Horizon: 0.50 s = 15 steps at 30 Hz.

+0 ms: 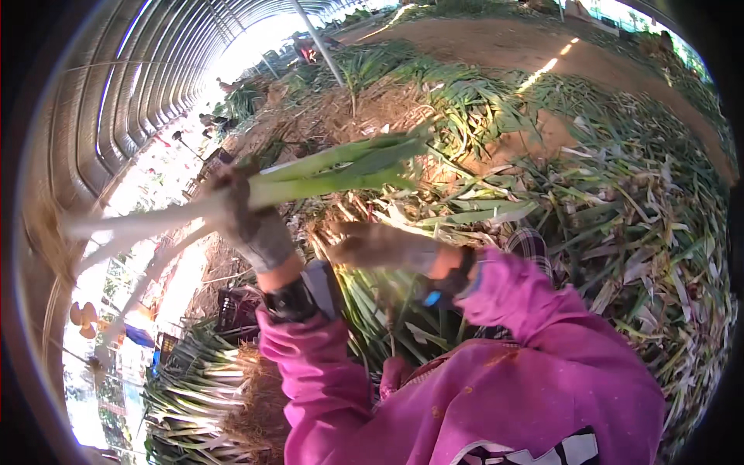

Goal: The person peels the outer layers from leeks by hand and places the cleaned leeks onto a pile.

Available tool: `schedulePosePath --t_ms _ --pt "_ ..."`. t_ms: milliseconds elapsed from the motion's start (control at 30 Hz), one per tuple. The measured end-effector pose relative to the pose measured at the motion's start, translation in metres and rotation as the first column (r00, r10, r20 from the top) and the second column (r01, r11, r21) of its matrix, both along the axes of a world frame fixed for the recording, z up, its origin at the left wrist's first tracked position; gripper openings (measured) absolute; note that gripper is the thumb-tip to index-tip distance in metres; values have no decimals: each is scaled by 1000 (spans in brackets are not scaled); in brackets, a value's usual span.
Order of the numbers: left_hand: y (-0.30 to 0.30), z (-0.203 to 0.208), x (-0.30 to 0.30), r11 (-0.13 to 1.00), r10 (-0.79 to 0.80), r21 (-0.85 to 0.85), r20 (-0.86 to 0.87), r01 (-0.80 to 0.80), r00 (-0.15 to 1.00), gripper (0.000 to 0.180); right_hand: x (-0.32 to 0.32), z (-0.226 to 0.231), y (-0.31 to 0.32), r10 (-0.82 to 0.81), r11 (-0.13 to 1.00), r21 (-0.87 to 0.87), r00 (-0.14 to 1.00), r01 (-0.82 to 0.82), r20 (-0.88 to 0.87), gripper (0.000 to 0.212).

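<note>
My left hand (246, 217), in a soiled grey glove, is closed around a leek (333, 172) held up in front of me. Its green leaves stretch to the right, while the pale stalk and blurred roots point left. A second pale streak, like another stalk, slants down-left from that hand; whether I hold it is unclear. Lower and to the right is my right hand (380, 246), also gloved and slightly smeared. Its fingers stretch out to the left, with nothing visible in them. Below it lie more green leaves (372, 302), close to my body.
Stacked leeks (194, 395) with brown roots lie at the lower left beside a dark crate (236, 308). Cut leaves and husks (620, 232) cover the ground on the right. A slanted metal pole (318, 43) stands ahead, and a ribbed tunnel wall (116, 101) curves along the left.
</note>
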State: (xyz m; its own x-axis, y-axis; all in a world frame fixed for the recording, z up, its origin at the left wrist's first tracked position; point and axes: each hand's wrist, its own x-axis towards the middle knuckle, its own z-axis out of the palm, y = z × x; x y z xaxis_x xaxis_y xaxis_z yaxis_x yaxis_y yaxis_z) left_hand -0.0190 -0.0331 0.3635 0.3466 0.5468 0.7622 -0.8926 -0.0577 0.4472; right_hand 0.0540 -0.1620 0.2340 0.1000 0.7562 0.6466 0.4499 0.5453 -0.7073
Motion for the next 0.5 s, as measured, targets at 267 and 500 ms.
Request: schedulePosePath --t_ms 267,500 --pt "-14 -192 -82 972 8 150 -793 182 610 28 24 -54 50 323 911 305 -20 278 -946 26" --pt "-56 -109 -83 290 756 954 -277 77 593 35 14 -138 0 289 940 282 -6 191 -957 26"
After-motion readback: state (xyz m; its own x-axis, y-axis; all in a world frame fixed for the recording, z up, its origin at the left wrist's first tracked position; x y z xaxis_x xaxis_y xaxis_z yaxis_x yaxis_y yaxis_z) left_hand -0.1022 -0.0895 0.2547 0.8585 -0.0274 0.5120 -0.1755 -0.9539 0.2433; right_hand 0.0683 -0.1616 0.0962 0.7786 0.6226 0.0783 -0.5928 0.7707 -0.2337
